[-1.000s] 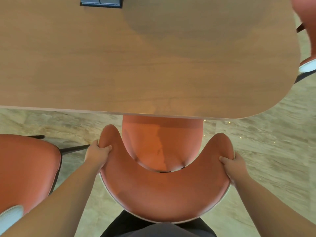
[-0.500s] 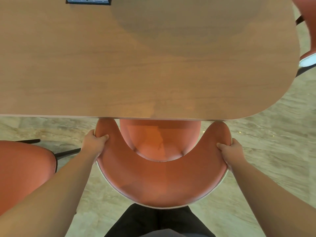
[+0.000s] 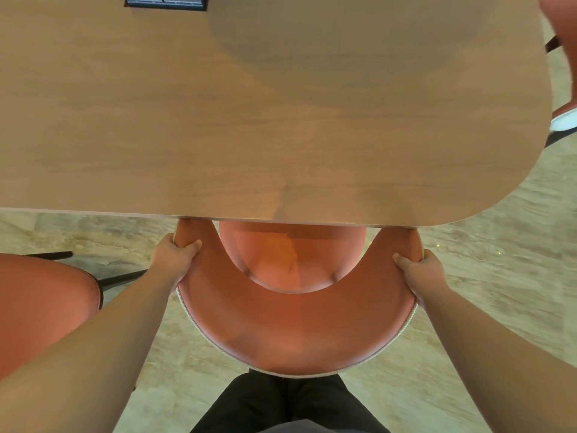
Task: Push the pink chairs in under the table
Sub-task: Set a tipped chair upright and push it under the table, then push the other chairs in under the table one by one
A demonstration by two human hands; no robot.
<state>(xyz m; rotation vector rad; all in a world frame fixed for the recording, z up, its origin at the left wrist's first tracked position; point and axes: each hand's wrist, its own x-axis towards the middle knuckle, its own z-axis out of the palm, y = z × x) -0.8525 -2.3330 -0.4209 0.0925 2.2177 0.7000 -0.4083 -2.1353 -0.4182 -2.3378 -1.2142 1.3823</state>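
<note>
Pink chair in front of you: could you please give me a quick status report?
Left hand and right hand grip the pink chair backrest. Seat partly under table. Nothing seen blocking.

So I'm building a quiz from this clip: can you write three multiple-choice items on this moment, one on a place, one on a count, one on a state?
1. Where is the black panel set in the table?
A. at the far edge of the view, left of middle
B. at the near edge, above the seat
C. at the rounded right corner

2. How many pink chairs show, whole or in part?
A. one
B. two
C. three

3. How do the hands meet the middle chair?
A. both grip its curved back
B. only one touches it
C. both hover clear of it

Answers:
1 A, the panel sits at the top of the picture, left of middle.
2 C, the middle chair, the chair at left and the chair at right.
3 A, the left hand and right hand each wrap one end of the back.
</note>
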